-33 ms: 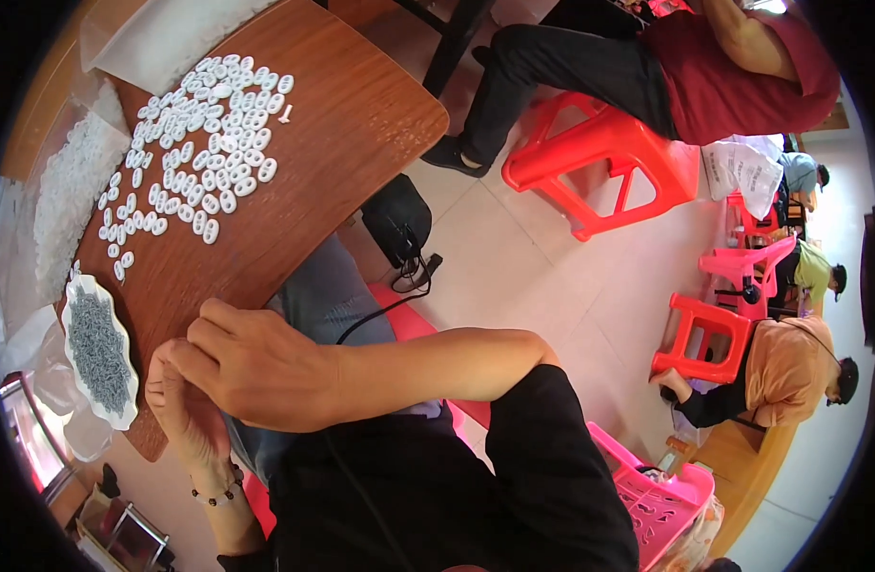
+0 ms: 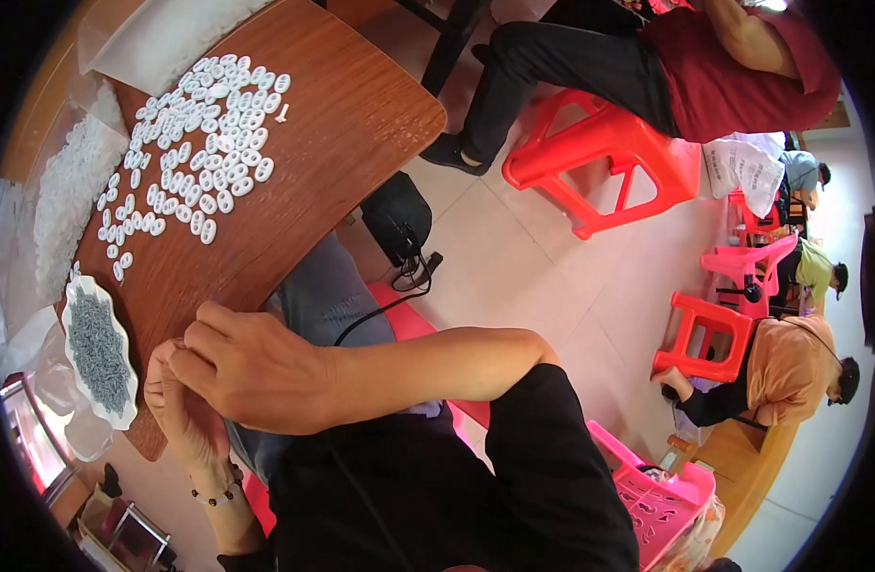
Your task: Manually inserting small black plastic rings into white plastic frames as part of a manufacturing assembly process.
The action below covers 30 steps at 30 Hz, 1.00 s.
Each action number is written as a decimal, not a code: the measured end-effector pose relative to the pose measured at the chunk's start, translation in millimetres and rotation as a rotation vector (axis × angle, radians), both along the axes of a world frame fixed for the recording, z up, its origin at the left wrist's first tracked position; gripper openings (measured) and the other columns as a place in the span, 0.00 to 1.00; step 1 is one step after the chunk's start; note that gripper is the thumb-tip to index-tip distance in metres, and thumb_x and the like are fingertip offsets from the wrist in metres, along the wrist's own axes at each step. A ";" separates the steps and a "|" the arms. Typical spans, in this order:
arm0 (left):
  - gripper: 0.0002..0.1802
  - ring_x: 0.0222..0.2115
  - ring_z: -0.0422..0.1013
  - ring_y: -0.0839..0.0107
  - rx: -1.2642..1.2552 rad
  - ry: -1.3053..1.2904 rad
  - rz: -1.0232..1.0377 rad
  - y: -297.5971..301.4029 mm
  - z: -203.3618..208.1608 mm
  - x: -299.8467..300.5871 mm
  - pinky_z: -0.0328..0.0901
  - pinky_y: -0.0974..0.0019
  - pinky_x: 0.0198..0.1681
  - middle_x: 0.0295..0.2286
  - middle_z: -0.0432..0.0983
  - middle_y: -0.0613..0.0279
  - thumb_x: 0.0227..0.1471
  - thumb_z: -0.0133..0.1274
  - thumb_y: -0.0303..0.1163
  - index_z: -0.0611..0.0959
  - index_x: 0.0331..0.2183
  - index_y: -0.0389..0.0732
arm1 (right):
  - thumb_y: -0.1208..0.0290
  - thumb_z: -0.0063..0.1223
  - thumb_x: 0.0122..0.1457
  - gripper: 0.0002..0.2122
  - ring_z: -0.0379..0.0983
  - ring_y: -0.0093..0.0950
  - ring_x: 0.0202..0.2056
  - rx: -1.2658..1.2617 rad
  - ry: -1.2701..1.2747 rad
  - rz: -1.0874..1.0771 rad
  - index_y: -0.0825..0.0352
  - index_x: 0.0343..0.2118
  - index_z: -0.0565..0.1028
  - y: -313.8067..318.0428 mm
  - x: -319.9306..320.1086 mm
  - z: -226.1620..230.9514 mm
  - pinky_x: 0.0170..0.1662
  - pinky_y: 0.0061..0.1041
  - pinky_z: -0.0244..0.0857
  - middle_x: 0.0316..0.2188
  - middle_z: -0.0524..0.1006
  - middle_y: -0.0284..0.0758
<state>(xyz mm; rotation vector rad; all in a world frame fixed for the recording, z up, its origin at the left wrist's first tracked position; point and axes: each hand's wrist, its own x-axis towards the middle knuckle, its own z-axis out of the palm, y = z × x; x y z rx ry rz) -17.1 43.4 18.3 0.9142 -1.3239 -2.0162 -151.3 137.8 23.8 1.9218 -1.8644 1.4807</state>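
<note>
My left hand (image 2: pixel 185 410), with a beaded bracelet at its wrist, is at the table's near edge, fingers curled up toward the other hand. Over it bends my right hand (image 2: pixel 256 372), knuckles up, its fingertips pinched against the left fingers. Whatever they pinch is too small or hidden to make out. Just left of both hands, a scalloped white dish (image 2: pixel 127 408) holds a heap of small grey screw-like pieces (image 2: pixel 99 353). Farther off on the brown table (image 2: pixel 352 105) lie many small white oval plastic pieces (image 2: pixel 213 143), each with dark markings or holes.
Clear plastic bags of white parts (image 2: pixel 71 200) line the table's left and far sides. A black bag with a cable (image 2: pixel 397 219) is beside my leg. Red stools (image 2: pixel 609 157) and a pink chair (image 2: pixel 661 505) stand on the tiled floor, with several people seated to the right.
Both hands keep their pinched pose, with only a very slight shift of the fingers. The pieces on the table and the dish stay as they were.
</note>
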 end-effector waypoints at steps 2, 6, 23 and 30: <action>0.10 0.32 0.70 0.80 -0.053 0.051 -0.030 2.5 -1.5 -0.2 0.65 0.75 0.37 0.31 0.75 0.65 0.59 0.48 0.34 0.76 0.34 0.36 | 0.75 0.53 0.41 0.16 0.66 0.33 0.31 -0.010 0.020 0.034 0.75 0.36 0.70 2.5 2.3 -0.7 0.30 0.25 0.65 0.28 0.68 0.39; 0.10 0.32 0.71 0.79 -0.072 0.012 0.022 2.9 -6.9 8.3 0.66 0.74 0.38 0.33 0.75 0.64 0.59 0.48 0.34 0.75 0.35 0.35 | 0.74 0.55 0.39 0.18 0.66 0.33 0.32 -0.022 -0.024 0.051 0.75 0.36 0.69 10.1 4.5 3.8 0.30 0.25 0.66 0.28 0.68 0.40; 0.10 0.26 0.63 0.79 -0.026 0.030 0.034 3.4 2.7 11.0 0.59 0.75 0.31 0.27 0.71 0.66 0.59 0.50 0.34 0.77 0.33 0.35 | 0.77 0.55 0.50 0.09 0.72 0.36 0.29 -0.073 -0.461 0.048 0.71 0.35 0.71 -1.8 -1.1 -3.8 0.31 0.31 0.65 0.24 0.74 0.37; 0.09 0.26 0.63 0.79 0.014 0.085 0.078 -2.6 6.2 10.8 0.58 0.76 0.30 0.26 0.70 0.66 0.58 0.50 0.31 0.77 0.37 0.34 | 0.78 0.56 0.51 0.09 0.75 0.34 0.28 0.128 -0.670 0.227 0.71 0.36 0.74 -11.3 -6.1 -3.4 0.31 0.28 0.67 0.27 0.77 0.40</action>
